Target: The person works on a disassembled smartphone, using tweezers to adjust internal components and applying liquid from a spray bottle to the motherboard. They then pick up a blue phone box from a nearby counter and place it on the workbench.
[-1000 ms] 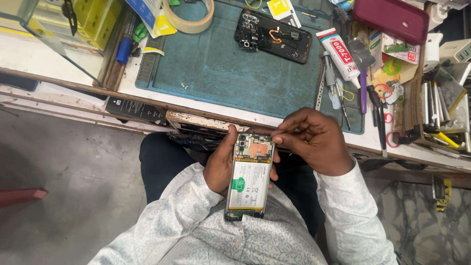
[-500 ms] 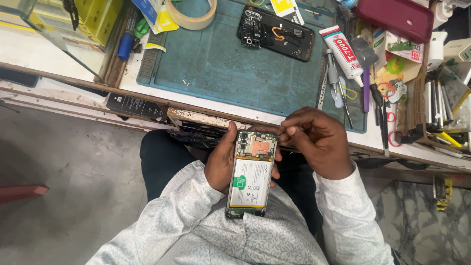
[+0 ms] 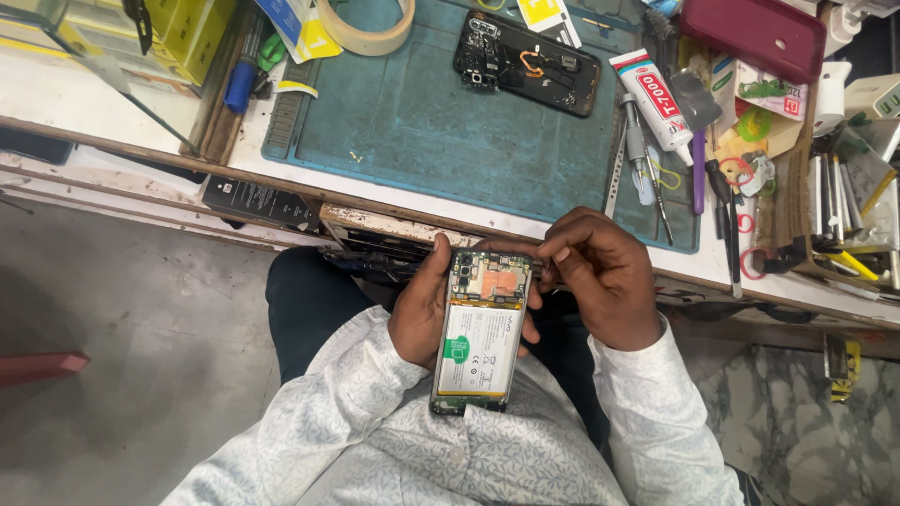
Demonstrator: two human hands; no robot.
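While left hand [image 3: 420, 314] fingers grip the opened phone [image 3: 480, 330] (battery showing), right hand [image 3: 605, 281] fingers pinched closed at its top edge.

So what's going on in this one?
A seated person is working on an opened smartphone with its back off, battery and circuit board exposed. The left hand grips the phone over the lap, while the right hand pinches at its top right corner; any tool there is too small to tell. On the workbench ahead, a blue work mat carries a detached black phone back cover.
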